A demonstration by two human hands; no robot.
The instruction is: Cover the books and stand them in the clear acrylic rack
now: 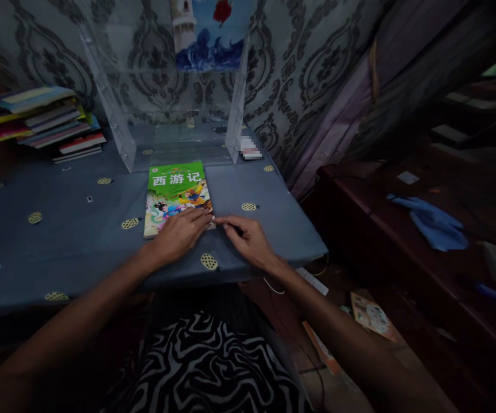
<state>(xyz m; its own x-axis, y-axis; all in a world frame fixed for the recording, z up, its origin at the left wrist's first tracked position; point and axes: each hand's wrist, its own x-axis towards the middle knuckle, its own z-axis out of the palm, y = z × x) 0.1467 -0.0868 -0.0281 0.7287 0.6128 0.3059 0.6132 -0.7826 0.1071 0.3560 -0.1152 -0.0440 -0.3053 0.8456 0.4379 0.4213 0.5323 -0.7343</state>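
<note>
A green picture book [178,186] with large white characters and colourful figures lies closed, face up, on the blue tablecloth [80,241]. My left hand [183,228] rests flat across the lower part of its cover, fingers stretched toward the right edge. At the book's lower right corner is my right hand [248,238], its index finger extended to the corner and its thumb apart from it. Nothing shows between the fingers of my right hand. Behind the book stands a clear acrylic rack [127,155].
A stack of books [54,123] sits at the table's back left. A poster [209,40] hangs behind the rack. To the right, a dark red cabinet [360,212] bears a blue cloth [433,221]. Papers and booklets [372,315] lie on the floor.
</note>
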